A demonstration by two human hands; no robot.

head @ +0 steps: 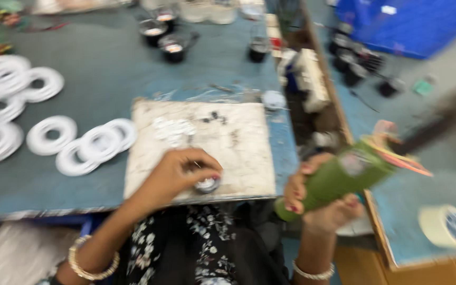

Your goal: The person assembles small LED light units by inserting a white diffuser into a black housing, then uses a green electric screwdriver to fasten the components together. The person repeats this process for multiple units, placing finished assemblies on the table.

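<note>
Head view: right hand (317, 198) grips green tool (339, 179) pointing up-right; left hand (178, 174) clasps small cup (207, 184).

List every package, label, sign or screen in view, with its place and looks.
Green tool: in the right hand, cone-shaped, pale blurred label patch on its side.
Tape roll: lower right on the side bench, cream, blue-and-white core.
Blue crate: top right, small white tag.
No signs or screens show.
</note>
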